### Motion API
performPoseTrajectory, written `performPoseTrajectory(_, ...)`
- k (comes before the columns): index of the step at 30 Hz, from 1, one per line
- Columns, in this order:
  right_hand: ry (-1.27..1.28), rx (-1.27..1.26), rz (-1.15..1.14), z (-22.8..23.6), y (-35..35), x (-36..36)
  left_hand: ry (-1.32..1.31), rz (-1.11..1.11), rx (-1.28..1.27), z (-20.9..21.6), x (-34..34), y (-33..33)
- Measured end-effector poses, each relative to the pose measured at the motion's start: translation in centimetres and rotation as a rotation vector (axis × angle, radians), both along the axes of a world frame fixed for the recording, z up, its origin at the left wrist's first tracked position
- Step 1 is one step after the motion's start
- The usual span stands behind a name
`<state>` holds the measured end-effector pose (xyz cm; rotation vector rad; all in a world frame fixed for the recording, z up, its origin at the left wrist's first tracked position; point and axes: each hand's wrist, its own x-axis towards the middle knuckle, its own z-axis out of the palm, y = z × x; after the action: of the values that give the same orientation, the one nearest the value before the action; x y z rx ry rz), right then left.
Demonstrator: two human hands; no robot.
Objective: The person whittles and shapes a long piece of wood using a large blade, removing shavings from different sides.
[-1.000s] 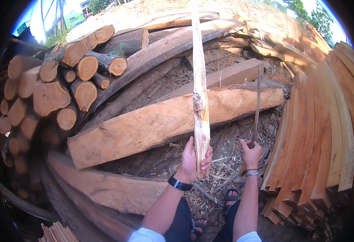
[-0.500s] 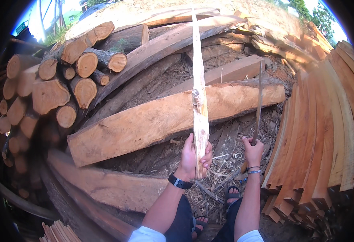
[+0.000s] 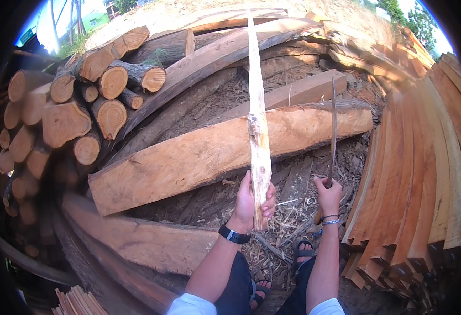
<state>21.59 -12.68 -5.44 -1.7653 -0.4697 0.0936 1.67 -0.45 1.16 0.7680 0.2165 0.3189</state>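
My left hand (image 3: 252,202) is wrapped round the lower end of a long pale pole of stripped wood (image 3: 259,136), which has a dark knot partway up. The pole points away from me and narrows toward its far end. Closed on a machete (image 3: 334,126), my right hand (image 3: 328,197) is level with the left one and to its right. The machete's thin blade stands upward, edge nearly on to me, and part of its wooden handle shows below the fist. Blade and pole are apart. Behind both hands lies a thick sawn slab (image 3: 188,155) with bark along one edge.
Cut logs (image 3: 112,118) are stacked on the left. Sawn planks (image 3: 404,178) form a tall pile close by my right arm. Wood shavings (image 3: 293,218) cover the ground around my sandalled feet. Another slab (image 3: 141,244) lies at lower left, and longer timbers (image 3: 215,52) lie farther off.
The machete's blade has tipped slightly to the left. The pole has shifted a little leftward. Both hands keep their grip.
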Motion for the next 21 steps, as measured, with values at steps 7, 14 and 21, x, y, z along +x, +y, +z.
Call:
performPoseTrajectory(7, -0.028, -0.010, -0.002, -0.3, 0.2, 0.0, 0.050, 0.029, 0.081, -0.1, 0.0, -0.1)
performPoseTrajectory(14, -0.003, -0.018, 0.005, -0.5, 0.2, 0.1, -0.016, 0.018, 0.129, -0.4, -0.3, -0.1)
performPoseTrajectory(21, -0.004, -0.026, 0.007, -1.0, 0.4, 0.4, 0.026, 0.101, 0.207, 0.0, -0.2, -0.9)
